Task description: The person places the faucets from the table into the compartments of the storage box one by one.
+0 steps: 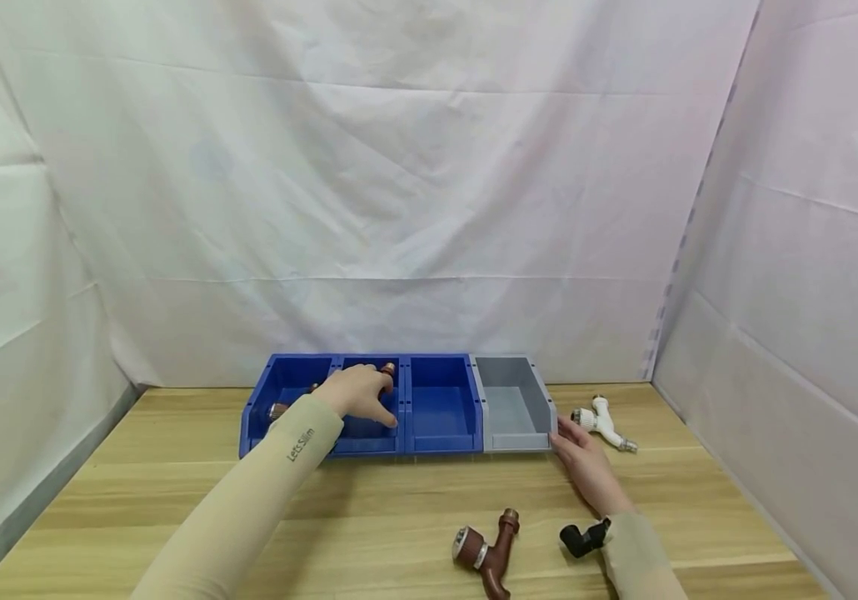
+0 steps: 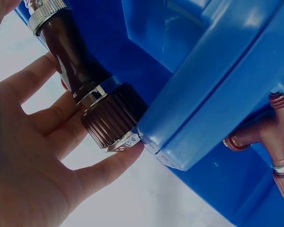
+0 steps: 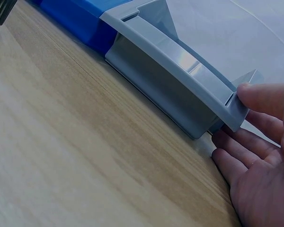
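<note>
My left hand (image 1: pixel 357 393) reaches into the second blue bin (image 1: pixel 365 446) from the left. Its fingers curl behind a dark brown faucet (image 2: pixel 68 52) with a ribbed cap, their tips partly hidden by it. That cap overlaps the bin's divider (image 2: pixel 213 80) in the left wrist view. In the leftmost blue bin (image 1: pixel 251 417) lies a similar brown faucet (image 2: pixel 270 137). My right hand (image 1: pixel 586 467) grips the front corner of the grey bin (image 3: pixel 165 61) at the right end of the row, thumb on top and fingers low at its side.
A third blue bin (image 1: pixel 441 443) stands beside the grey one. To the right lies a white faucet (image 1: pixel 603 421). Nearer me on the wooden table (image 1: pixel 399 517) is a reddish-brown faucet (image 1: pixel 496 554). By my right cuff shows a black elbow-shaped piece (image 1: pixel 585 537). White curtains (image 1: pixel 436 183) enclose the table.
</note>
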`<state>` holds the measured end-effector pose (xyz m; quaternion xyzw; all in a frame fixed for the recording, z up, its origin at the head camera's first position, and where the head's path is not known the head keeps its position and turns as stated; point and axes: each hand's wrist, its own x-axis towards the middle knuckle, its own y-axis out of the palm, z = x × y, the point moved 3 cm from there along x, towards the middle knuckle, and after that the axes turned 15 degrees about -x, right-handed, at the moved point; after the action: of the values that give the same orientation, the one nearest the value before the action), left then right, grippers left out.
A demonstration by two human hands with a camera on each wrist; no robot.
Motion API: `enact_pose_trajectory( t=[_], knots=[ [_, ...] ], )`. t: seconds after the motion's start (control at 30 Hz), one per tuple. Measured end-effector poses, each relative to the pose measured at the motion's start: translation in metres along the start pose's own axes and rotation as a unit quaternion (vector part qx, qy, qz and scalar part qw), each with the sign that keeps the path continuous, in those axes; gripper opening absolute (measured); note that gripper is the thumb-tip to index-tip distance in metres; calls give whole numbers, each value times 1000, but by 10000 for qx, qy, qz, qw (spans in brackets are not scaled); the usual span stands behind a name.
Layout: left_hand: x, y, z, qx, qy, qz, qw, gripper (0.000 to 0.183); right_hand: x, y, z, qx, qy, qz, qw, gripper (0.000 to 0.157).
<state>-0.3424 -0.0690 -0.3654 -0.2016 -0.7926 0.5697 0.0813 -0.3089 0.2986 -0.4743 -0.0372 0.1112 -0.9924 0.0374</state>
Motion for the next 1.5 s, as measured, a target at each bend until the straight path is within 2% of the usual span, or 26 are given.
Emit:
enact_pose_trajectory(
  t=[0.37,0.83,1.03,1.27,1.5],
  knots=[
    [-1,-1,-3,103,-86,47,9999,61,-1,-1,2,97,-64,12,9999,56],
    [1,5,1,408,-232,27,9989,65,-4,2,3,100,-50,70,9999,57],
    [1,8,3,425,-174,-11,9989,68,-3,2,1,16,-56,11,10000,57],
    [3,11,6,412,-84,-15,9991,62,-5,2,-4,-169,57,-5,9998,57],
    [3,13,7,424,-37,18,9991,65,-3,5,-3,33,-23,30,10000,57]
  ],
)
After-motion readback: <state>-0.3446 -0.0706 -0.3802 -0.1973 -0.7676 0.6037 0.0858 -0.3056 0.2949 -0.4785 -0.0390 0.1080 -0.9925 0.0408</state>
